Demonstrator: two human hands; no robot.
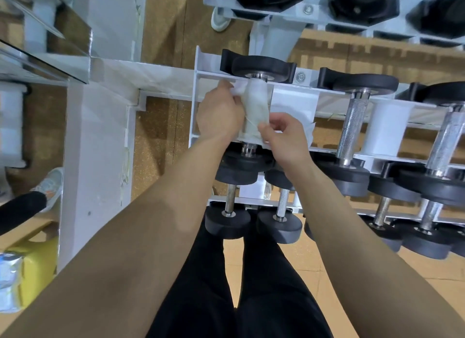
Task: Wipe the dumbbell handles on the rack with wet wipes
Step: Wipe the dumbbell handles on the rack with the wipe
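Note:
A white wet wipe is wrapped around the handle of the leftmost dumbbell on the top tier of the white rack. My left hand grips the wipe's left side against the handle. My right hand pinches the wipe's lower right edge, near the dumbbell's near end. Only a short chrome stub of that handle shows below the wipe. To the right lie a bare knurled chrome handle and another.
Smaller dumbbells sit on the lower tier near my black-trousered legs. A mirror stands at the left. A wipes pack on a yellow thing lies at the lower left. Another rack tier shows at the top.

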